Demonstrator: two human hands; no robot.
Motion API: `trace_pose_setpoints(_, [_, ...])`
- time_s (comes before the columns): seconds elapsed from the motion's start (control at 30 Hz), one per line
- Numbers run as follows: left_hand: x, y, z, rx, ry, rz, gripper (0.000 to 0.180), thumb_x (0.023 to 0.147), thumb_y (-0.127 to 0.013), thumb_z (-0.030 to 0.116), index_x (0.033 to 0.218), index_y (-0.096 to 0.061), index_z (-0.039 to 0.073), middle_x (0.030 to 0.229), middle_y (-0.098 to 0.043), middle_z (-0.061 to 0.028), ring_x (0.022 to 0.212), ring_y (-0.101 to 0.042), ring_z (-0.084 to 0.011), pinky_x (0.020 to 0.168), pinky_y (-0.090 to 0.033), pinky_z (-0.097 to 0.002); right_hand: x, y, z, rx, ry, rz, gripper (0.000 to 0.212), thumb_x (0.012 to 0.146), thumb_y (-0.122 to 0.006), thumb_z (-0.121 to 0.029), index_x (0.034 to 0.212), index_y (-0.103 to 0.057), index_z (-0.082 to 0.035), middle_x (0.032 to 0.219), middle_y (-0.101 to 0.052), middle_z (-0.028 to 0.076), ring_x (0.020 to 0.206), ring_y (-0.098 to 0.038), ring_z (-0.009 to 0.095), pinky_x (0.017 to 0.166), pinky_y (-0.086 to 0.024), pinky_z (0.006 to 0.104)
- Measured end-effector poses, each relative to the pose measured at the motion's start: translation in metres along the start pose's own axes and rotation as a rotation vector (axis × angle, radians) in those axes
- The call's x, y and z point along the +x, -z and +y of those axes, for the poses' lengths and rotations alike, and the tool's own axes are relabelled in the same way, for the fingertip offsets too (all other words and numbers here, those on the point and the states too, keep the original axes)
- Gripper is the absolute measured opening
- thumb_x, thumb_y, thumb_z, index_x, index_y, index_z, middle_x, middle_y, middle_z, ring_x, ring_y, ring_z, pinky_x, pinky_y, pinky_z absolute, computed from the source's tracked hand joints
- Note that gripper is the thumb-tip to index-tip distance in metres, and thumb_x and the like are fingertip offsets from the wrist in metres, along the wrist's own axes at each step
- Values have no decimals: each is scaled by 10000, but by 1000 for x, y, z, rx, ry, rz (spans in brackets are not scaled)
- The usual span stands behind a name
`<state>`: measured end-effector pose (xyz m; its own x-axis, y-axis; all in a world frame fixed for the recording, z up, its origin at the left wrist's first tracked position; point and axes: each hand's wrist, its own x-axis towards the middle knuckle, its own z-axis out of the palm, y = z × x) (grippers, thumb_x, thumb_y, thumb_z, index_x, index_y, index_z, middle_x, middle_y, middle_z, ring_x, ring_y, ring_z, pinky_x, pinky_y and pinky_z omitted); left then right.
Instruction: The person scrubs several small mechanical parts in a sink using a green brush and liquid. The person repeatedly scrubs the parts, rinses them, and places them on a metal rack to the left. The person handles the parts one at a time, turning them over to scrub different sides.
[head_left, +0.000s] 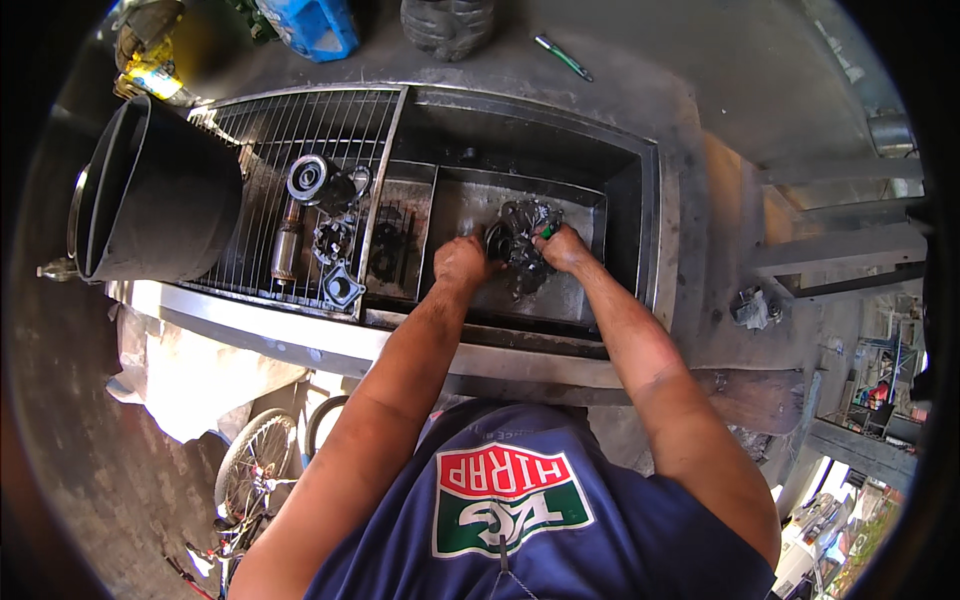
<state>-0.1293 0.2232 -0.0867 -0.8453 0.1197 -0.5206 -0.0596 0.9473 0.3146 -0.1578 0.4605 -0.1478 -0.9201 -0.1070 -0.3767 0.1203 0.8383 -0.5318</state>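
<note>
Dark part [497, 241] in left hand [464, 262] over basin [462, 203]

Navy blue colours the person's shirt [640, 500], broken by a chest emblem [512, 500] of red and green panels — edged and lettered in white. The gripped part [522, 250] is sooty black with silvery glints, and the handle [548, 230] bright green. The basin [625, 160] is charcoal inside; the grate [399, 125] makes a pattern of parallel stripes. The cylindrical rotor [287, 255] is grey-brown — coppery toward one end. The bucket [210, 200] is black, the jug [318, 25] vivid blue, the pen-like tool [563, 57] green and silvery.
</note>
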Motion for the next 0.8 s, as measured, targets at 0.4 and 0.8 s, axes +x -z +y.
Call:
trace_pose_setpoints(0.4, [11,-15,-6,31,8,43,477,953,-617,230,1427,-572,198,1224,-760,-162,1175,-727,-340,992,-584,-451,-14,18,-79,95,88,236,234,976,-710,-262,997,-758,-33,919,-755,226,824,-746,368,761,-571,446])
trace_pose_setpoints(0.8, [21,-30,-11,12,12,43,662,888,-767,454,1463,-561,199,1206,-761,-183,1166,-726,-350,1001,-577,-464,-12,23,-74,238,203,-16,289,1003,-701,-274,891,-739,-10,771,-729,203,694,-730,337,675,-548,449])
